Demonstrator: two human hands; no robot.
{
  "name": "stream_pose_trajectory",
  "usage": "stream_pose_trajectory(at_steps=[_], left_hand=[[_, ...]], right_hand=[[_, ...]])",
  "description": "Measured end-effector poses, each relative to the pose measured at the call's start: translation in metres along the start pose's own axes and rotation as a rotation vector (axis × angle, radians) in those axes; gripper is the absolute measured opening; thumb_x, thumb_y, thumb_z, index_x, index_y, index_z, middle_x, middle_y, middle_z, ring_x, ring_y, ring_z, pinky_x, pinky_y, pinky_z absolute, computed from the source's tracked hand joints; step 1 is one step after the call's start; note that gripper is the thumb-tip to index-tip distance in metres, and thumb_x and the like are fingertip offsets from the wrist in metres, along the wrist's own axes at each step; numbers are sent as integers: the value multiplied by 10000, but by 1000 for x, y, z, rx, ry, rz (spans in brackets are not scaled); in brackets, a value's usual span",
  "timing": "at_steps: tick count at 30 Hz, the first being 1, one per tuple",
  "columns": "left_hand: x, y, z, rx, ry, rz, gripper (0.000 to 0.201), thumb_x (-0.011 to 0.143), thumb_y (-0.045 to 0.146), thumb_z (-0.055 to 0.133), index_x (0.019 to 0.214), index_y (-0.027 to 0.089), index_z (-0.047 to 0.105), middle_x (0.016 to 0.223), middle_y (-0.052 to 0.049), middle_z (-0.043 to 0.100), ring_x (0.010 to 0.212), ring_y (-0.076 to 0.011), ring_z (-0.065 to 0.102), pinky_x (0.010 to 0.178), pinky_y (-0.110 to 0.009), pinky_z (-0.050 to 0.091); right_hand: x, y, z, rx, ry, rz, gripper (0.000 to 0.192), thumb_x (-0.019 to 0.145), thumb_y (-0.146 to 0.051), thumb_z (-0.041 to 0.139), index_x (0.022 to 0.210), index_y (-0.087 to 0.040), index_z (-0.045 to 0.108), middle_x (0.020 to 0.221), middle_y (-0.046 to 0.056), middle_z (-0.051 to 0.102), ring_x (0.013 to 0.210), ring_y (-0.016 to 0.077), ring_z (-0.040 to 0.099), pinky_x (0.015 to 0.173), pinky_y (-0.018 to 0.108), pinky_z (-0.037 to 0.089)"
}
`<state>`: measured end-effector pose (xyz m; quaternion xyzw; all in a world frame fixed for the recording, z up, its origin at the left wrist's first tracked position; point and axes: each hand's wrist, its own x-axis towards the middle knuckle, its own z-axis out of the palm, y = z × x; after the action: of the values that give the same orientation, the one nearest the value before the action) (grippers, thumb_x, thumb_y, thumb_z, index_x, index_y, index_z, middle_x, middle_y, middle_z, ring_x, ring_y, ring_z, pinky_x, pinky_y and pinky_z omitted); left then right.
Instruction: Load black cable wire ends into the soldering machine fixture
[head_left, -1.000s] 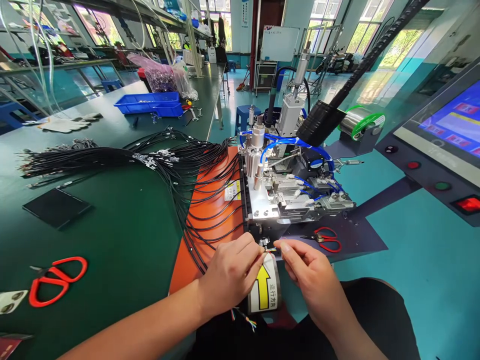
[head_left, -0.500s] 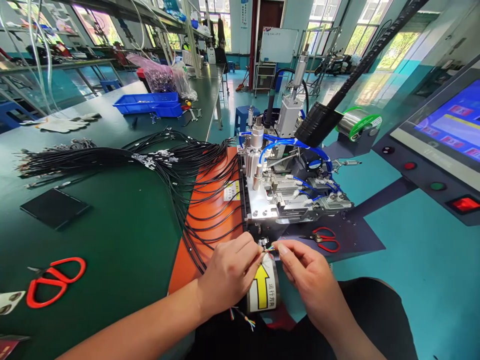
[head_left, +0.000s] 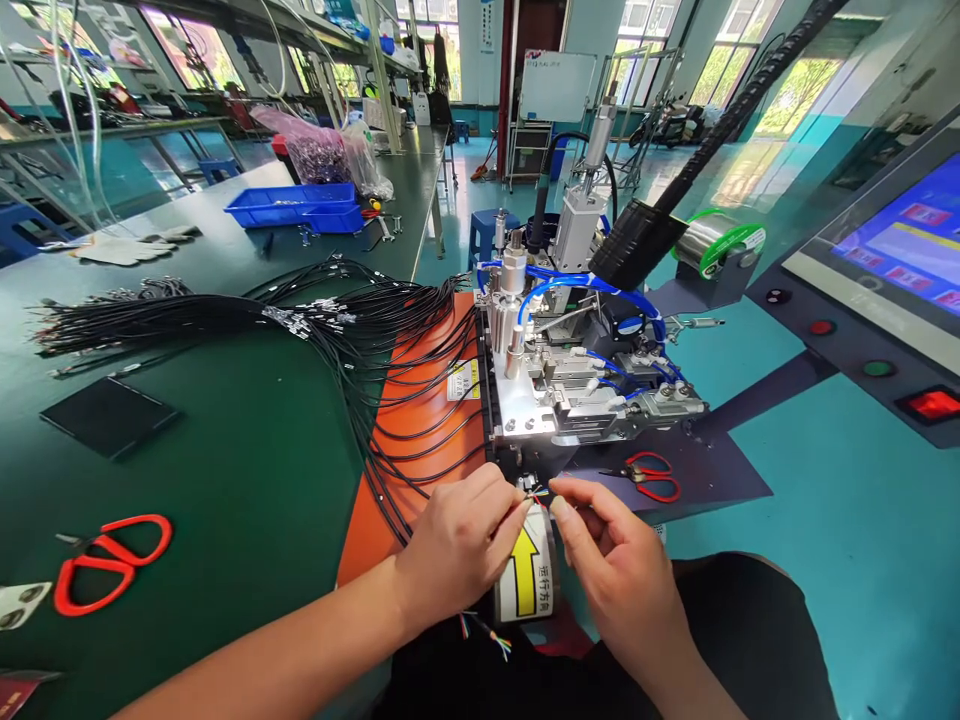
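The metal fixture (head_left: pixel 570 390) stands close ahead of both hands, blocking forward reach. Black cables (head_left: pixel 390 370) crowd the orange mat (head_left: pixel 420 400) on the left. Open green tabletop (head_left: pixel 247 480) lies further left, between the cables and the red scissors (head_left: pixel 105 565).

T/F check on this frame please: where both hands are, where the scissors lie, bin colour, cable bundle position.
1. Both hands pinch thin coloured wires at the machine's front edge: left hand, right hand, wires. True.
2. Red scissors lie on the green bench left of the left hand. True.
3. The bin on the far bench is yellow. False: it is blue.
4. The black cable bundle lies right of the machine. False: it lies to its left.
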<state>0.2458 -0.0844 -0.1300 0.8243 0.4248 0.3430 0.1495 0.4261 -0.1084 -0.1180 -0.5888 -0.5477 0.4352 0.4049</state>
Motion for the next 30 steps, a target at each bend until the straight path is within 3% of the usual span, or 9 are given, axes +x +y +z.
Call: stream_pose_trajectory(at_steps=[3,11,19,25,28,30], left_hand=[[1,0,-1,-10,-7,1,176,975,173,504,875,145,645,754,-36,553,690,-155,502,617,-284,392],[0,0,-1,-13,-23,-2,175,980,169,494,882,149,637,760,-31,537,694,-160,493,628,-291,388],[0,2,-2,34,-25,23,180,974,154,497,834,141,609,752,-24,509,679,-150,468,604,-292,361],[0,1,-1,33,-19,17,187,976,160,497,840,135,623,749,-26,515,683,-153,483,606,-291,365],[0,0,-1,18,-31,6,181,976,162,494,876,133,642,761,-33,529,691,-156,497,626,-289,382],[0,0,-2,4,-41,12,177,973,154,492,898,131,651,768,-37,540,691,-154,501,624,-283,386]], right_hand=[[5,1,-6,21,33,21,404,897,-513,602,1082,-168,704,845,92,699,678,195,626,551,266,489],[18,0,-8,141,-173,182,376,904,-538,597,938,-172,679,622,-18,513,557,108,430,495,217,341],[23,4,-4,308,-246,289,414,915,-552,589,756,-170,555,545,-68,363,511,70,255,460,214,175],[21,6,-6,213,-218,209,352,923,-531,586,894,-185,644,633,-40,463,555,88,355,490,216,273],[24,4,-8,73,-181,42,275,922,-472,609,958,-208,679,846,15,610,730,138,526,633,242,408],[27,0,-9,-49,-177,-70,228,934,-422,599,911,-212,685,918,26,622,813,159,560,702,260,428]])
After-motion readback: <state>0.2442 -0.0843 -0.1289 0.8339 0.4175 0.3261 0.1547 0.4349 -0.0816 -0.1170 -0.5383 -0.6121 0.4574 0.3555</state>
